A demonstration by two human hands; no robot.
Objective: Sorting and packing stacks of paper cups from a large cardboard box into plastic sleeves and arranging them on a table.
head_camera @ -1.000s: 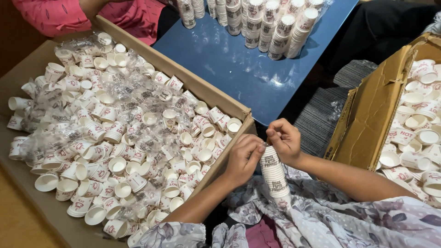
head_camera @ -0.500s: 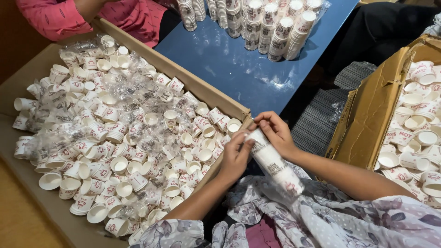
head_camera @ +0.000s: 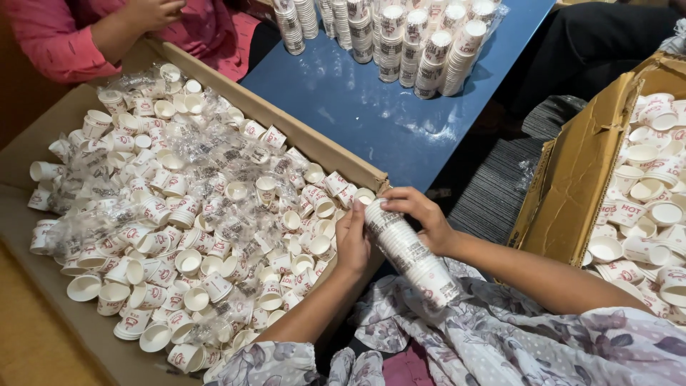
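I am holding a sleeve of stacked paper cups (head_camera: 413,256) between both hands, just past the near edge of the big cardboard box (head_camera: 325,152). My left hand (head_camera: 352,239) is lying flat along the sleeve's left side, fingers pointing up toward its far end, pressing rather than wrapping. My right hand (head_camera: 423,214) is curling over the far end, fingertips closing on the plastic wrap there, so this grip is closed on the sleeve's top.

The sleeve's long axis is running diagonally: its far end is sitting up and to the left, under my right grip, and its near end is slanting down and to the right toward my lap, resting against the flowered cloth (head_camera: 514,336). Both hands are bunching at the far end, so the near end is hanging free of either grip.

To the left of my left grip, the box is brimming with loose cups (head_camera: 179,207) and crumpled clear wrappers. Beyond my right grip, wrapped sleeves (head_camera: 400,39) are standing on the blue table (head_camera: 357,107). Another person's pink sleeve (head_camera: 64,43) is showing at the box's far corner.
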